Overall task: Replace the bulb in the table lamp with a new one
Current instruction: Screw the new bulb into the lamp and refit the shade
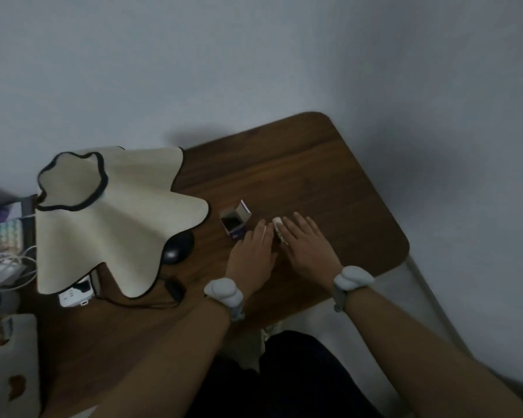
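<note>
item 1: dark brown wooden counter with rounded corners (299, 164), set into a corner of pale grey walls.

item 2: table lamp with a cream, wavy-edged fabric shade trimmed in black (115, 218), standing at the counter's left side; its round black base (177, 248) shows under the shade's rim. a black cord with an inline switch (174, 289) runs from it along the counter's near edge.

item 3: small open cardboard bulb box, white and blue, flap raised (235, 223), standing just right of the shade, near the left fingertips.

item 4: small white bulb (277, 227), lying on the counter between the two hands, touching or just beside the fingers of both.

item 5: left hand (252, 251), palm down, fingers straight, grip loose and holding nothing; a pale grey wrist band (224, 292) behind it.

item 6: right hand (307, 244), palm down, fingers extended, grip likewise slack; a matching wrist band (352, 277).

item 7: white power strip with plugs (74, 294) under the shade's near edge; tangled white cables (6, 267) at far left.
</note>
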### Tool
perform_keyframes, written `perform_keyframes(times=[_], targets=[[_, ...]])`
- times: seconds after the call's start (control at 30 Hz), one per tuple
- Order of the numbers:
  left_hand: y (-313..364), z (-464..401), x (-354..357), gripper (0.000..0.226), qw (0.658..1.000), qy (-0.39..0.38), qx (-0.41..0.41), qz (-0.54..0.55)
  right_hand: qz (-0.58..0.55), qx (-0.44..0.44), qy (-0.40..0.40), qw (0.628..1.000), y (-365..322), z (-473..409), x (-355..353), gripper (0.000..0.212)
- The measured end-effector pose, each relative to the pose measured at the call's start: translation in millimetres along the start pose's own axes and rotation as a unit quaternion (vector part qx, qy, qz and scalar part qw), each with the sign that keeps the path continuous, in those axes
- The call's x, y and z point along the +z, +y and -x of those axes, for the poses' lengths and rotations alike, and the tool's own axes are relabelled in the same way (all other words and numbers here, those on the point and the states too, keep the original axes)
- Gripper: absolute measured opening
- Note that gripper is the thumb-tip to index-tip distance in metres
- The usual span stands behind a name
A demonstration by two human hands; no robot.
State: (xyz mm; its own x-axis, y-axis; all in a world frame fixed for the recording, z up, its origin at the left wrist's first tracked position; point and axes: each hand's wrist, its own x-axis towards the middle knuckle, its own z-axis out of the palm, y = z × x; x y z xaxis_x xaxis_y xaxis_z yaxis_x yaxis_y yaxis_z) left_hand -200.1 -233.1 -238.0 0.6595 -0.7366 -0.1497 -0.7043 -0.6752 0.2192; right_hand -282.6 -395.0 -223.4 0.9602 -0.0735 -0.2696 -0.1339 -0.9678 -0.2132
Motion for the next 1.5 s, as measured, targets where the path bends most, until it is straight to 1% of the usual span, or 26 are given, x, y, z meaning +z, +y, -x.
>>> perform_keyframes(times=[0.1,0.17,0.23,0.43,0.53,0.63,0.7,0.77,0.93,1.0,1.1,1.2,1.37,1.5], targets=[[1,-10,10,0.067,0.999,-0.045,-0.017,-0.010,-0.006,0.011,0.001,1.000,-1,2,10,0.060],[0,-20,15,0.070,0.997,-0.069,-0.028,-0.014,-0.007,0.015,0.004,1.000,-1,5,16,0.061],[1,-26,20,0.070,0.996,-0.079,-0.046,-0.018,-0.003,0.009,0.005,1.000,1,11,22,0.062],[-2,-41,30,0.059,0.992,-0.107,-0.065,-0.029,-0.012,0.010,0.017,1.000,9,15,28,0.061],[-2,-42,34,0.061,0.988,-0.139,-0.068,-0.013,-0.012,0.007,0.027,1.000,11,16,29,0.060],[-2,-37,39,0.052,0.985,-0.158,-0.070,0.006,-0.012,0.007,0.024,1.000,15,16,29,0.060],[-1,-30,41,0.045,0.986,-0.149,-0.073,0.012,-0.010,0.008,0.025,1.000,15,14,29,0.060],[-2,-23,44,0.045,0.988,-0.136,-0.070,0.028,-0.011,0.003,0.025,1.000,16,13,30,0.061],[-5,-14,41,0.053,0.992,-0.085,-0.069,0.068,-0.020,-0.005,0.018,1.000,11,3,25,0.062],[-4,-14,34,0.056,0.993,-0.052,-0.070,0.080,-0.048,0.001,0.028,0.998,6,-2,22,0.059],[3,-23,24,0.061,0.991,-0.025,-0.070,0.109,-0.108,0.029,0.042,0.993,8,-7,14,0.055],[10,-34,9,0.069,0.991,-0.004,-0.071,0.110,-0.118,0.044,0.050,0.991,13,-16,-2,0.057],[18,-47,-25,0.068,0.993,0.036,-0.023,0.106,-0.119,0.056,0.079,0.988,11,-26,-34,0.065],[19,-51,-60,0.068,0.991,0.076,0.005,0.107,-0.114,0.048,0.099,0.987,9,-34,-58,0.057]])
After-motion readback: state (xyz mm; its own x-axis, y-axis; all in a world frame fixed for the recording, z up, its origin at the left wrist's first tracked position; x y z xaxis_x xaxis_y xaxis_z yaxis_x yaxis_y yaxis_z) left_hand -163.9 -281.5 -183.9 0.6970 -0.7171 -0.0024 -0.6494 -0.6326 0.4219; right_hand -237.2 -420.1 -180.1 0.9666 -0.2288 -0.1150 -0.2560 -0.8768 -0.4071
